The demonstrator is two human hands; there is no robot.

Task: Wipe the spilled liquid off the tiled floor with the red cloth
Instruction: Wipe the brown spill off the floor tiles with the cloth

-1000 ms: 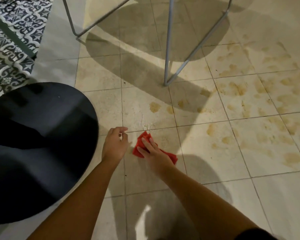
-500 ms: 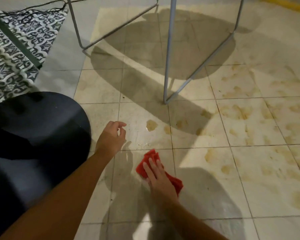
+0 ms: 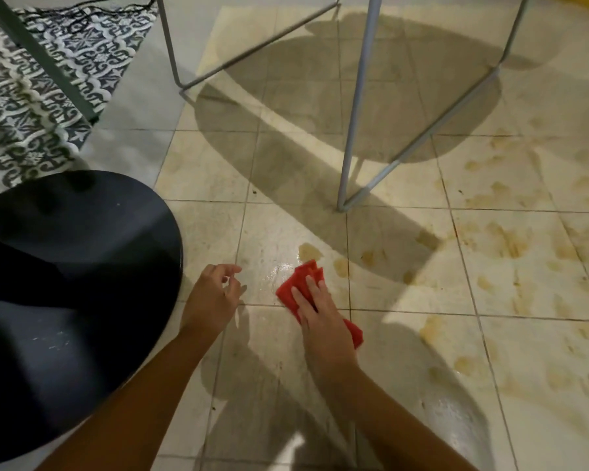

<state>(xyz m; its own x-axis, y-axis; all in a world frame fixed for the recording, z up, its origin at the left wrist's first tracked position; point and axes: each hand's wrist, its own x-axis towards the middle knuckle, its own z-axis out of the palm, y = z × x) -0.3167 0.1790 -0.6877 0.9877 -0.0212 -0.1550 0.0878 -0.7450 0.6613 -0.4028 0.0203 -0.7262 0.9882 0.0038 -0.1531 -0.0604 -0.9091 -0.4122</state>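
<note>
- Right hand (image 3: 317, 314), fingers flat, presses the red cloth (image 3: 300, 280) onto the tiled floor (image 3: 422, 351), just below the brown puddle (image 3: 309, 251).
- Left hand (image 3: 211, 297) hangs loosely curled, holding nothing.
- Risk: the small, bunched cloth may smear the liquid rather than lift it.
- Risk: a wide stroke could strike the metal leg (image 3: 351, 130).

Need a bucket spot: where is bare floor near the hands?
Free: tiles between the black seat, the rug and the metal frame leg; also the tile at bottom right, below the brown stains. Crowded: around the red cloth under the right hand, with the left hand beside the seat.
</note>
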